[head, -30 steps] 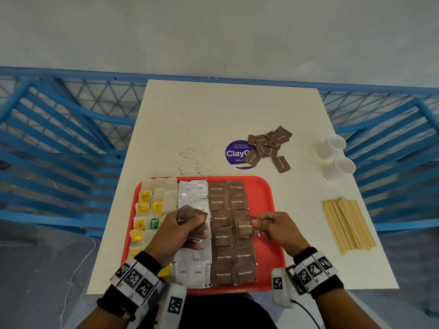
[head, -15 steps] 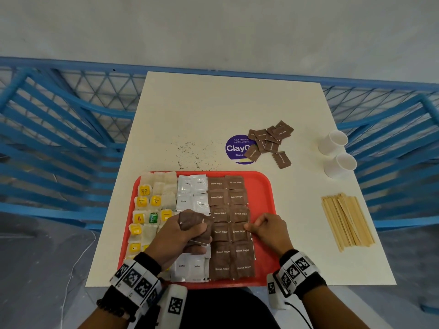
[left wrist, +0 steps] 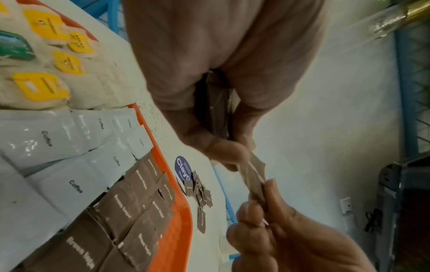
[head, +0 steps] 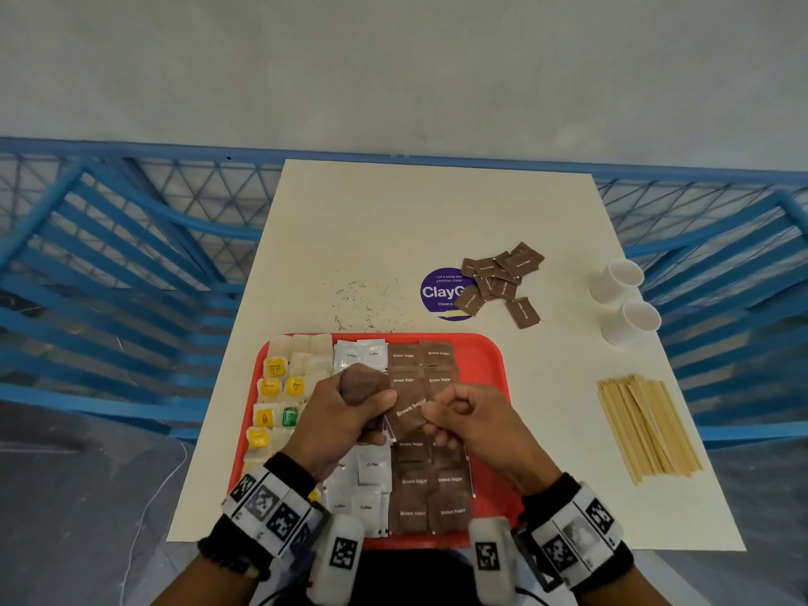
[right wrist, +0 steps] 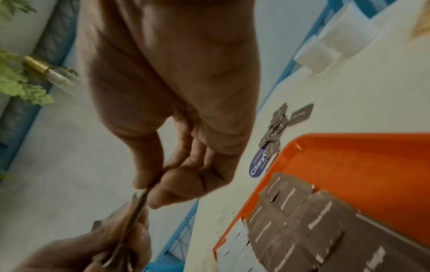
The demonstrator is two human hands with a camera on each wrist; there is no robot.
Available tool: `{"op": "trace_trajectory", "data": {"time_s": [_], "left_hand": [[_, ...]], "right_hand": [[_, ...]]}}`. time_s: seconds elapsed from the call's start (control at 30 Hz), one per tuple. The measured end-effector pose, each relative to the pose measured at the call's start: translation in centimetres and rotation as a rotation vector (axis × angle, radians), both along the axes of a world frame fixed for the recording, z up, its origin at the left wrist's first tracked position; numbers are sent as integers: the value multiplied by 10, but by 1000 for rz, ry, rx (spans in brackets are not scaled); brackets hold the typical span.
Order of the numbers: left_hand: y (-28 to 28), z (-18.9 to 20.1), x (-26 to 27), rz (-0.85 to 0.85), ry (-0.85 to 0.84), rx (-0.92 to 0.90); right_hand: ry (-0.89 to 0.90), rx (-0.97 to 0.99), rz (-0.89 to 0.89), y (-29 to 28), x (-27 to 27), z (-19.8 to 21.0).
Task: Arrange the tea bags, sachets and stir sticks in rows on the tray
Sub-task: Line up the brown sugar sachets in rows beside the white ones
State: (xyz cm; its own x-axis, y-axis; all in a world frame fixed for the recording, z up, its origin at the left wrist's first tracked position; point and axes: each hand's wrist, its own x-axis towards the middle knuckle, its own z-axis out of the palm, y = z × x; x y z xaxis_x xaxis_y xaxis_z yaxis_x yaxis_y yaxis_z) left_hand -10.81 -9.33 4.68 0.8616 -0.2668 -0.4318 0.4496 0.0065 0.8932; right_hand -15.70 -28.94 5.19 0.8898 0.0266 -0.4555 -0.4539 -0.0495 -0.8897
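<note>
Above a red tray (head: 489, 365), the left hand (head: 345, 413) and right hand (head: 470, 415) pinch opposite edges of one brown sugar sachet (head: 409, 411). Stir sticks (head: 647, 426) lie well right of the right hand.

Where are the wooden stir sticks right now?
In the head view, the stir sticks lie in a bundle on the table's right side, off the red tray, nearer than the two white cups.

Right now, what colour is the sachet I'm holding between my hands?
Brown, with white "Brown Sugar" lettering; the sachet shows best in the head view.
</note>
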Motion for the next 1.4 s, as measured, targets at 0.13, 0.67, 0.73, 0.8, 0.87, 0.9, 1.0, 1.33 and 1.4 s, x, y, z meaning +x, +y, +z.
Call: {"op": "trace_trajectory", "data": {"time_s": [0.13,0.67,0.73,0.8,0.87,0.9,1.0,1.33,1.4], "left_hand": [[-2,5,0,-89,-90,64],[11,-4,-2,-37,-46,113],[24,-9,-8,8,-2,110],[35,-14,-15,29,36,118],[45,-19,-21,61,76,114],[48,-21,-22,82,101,100],[54,-22,-24,109,172,55],[35,-12,-21,2,394,-294],[24,-9,-21,-37,340,-250]], "right_hand": [[-92,-6,-23,2,0,5],[-15,-253,90,-17,-8,-18],[94,-351,210,-18,-13,-43],[155,-429,301,-11,-18,-67],[182,-444,307,-3,-19,-84],[182,-453,297,2,-19,-88],[163,-494,252,13,-16,-93],[-44,-539,55,16,-9,-54],[-71,-262,-3,20,-8,-27]]}}
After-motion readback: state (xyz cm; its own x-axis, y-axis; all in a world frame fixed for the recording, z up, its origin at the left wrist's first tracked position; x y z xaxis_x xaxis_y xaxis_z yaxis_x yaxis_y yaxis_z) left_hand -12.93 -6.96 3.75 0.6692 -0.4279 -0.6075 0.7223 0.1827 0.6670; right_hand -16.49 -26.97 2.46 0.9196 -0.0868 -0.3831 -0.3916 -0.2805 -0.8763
